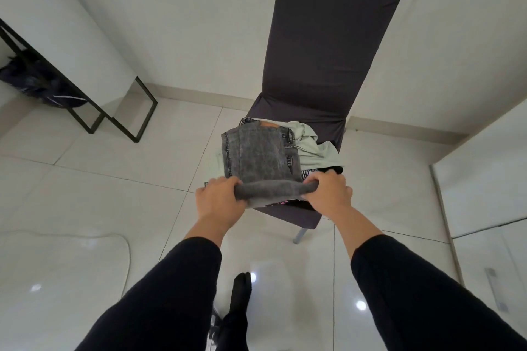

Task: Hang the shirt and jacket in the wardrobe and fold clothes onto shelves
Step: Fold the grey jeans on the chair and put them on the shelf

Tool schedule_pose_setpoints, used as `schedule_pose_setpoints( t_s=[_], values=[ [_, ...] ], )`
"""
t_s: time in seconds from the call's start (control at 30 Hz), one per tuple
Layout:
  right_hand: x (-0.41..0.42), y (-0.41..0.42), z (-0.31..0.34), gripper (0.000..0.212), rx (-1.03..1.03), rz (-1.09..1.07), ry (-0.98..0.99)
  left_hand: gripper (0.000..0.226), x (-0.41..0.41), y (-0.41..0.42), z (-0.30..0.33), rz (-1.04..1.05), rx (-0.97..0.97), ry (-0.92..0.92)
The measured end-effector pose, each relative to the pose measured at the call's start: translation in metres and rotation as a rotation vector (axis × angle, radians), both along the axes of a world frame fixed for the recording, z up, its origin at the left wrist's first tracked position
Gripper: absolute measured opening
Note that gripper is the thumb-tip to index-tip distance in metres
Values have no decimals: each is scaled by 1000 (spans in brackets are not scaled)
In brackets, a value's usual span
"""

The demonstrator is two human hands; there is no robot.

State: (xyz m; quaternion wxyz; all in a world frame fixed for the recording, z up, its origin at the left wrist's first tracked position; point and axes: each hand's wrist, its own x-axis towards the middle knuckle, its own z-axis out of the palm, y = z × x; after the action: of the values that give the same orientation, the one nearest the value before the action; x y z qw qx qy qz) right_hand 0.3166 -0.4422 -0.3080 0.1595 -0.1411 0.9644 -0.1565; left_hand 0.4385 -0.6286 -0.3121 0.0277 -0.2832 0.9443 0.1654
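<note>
1. A pale room with glossy white floor tiles point(114, 168) and white walls; a black metal frame point(114, 120) stands off to the left, and no wardrobe or shelf is in sight from here.
2. In the middle stands a chair point(328, 45) in a dark stretch cover, and its seat is serving as the folding surface.
3. On the seat lies a pair of grey washed jeans point(258, 155), folded into a rough rectangle with the waistband towards the chair back. They rest on top of a pale green garment point(313, 148), with a black printed piece point(288, 203) peeking out at the front edge.
4. The left hand point(219, 198) is clenched on the near left corner of the jeans, and the right hand point(326, 194) grips the near right corner. Between them the near fold is lifted just off the pile.
5. Denim like this looks fairly heavy and stiff for cloth. I would guess it holds a crease well and will not slip through the fingers, but a thick fold tends to spring open.
6. The corners of the fold are the sensible place to hold, as now; for carrying, I would judge a hand under the whole bundle safer.
</note>
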Motion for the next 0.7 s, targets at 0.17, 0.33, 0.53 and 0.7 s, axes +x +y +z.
schedule_pose_setpoints(
  t_s=[0.17, 0.33, 0.53, 0.7],
  values=[
    [-57, -49, -5, 22, -404, -155, -77, 34, -67, -48, 5, 56, 0, 146],
    [-122, -100, -28, 34, -535, -328, -123, 34, -143, -97, -17, 119, 135, 215],
    [-188, -149, -87, 41, -502, -421, -174, 31, -214, -139, -78, 198, 258, 202],
    [-212, -165, -149, 44, -410, -444, -220, 32, -243, -158, -138, 257, 354, 107]
  ],
)
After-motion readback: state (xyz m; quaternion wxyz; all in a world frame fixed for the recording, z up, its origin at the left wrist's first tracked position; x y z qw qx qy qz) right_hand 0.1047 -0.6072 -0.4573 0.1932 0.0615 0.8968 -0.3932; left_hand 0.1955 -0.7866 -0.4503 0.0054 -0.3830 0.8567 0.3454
